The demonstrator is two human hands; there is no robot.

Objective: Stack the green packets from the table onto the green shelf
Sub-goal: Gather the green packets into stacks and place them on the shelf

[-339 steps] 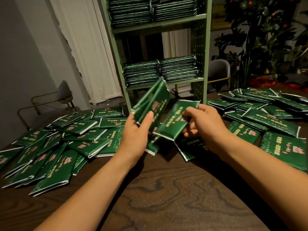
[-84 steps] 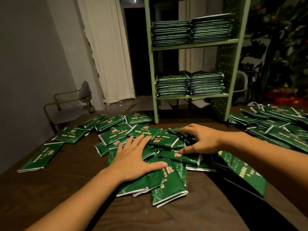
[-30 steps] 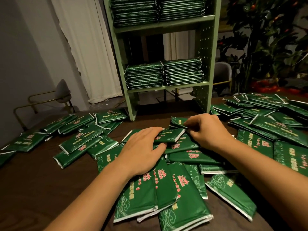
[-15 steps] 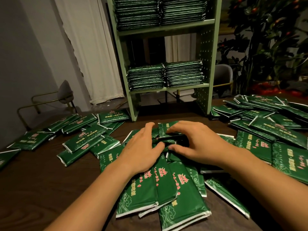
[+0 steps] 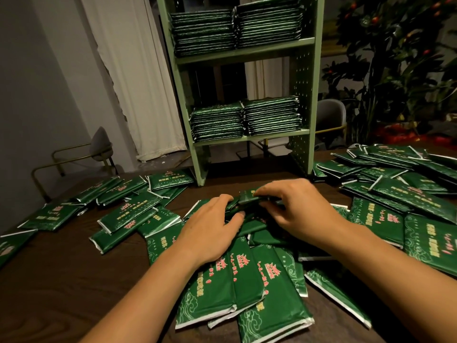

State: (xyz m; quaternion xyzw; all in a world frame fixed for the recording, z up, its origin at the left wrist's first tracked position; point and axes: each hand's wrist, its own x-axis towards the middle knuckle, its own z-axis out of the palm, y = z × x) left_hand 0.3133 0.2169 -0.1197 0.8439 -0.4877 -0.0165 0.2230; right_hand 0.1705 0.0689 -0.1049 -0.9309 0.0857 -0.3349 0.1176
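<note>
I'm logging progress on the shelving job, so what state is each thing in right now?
Left hand: fingers curled on the small bundle of packets.
Right hand: grips the same bundle from above.
Packets on the table: loose, overlapping, unstacked.
Green shelf: upright on the table, two visible tiers in use.
Upper stacks: two neat piles, side by side.
Lower stacks: two neat piles, side by side.

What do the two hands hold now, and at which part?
Both hold a small bundle of packets: left hand at its near-left end, right hand over its top.
</note>
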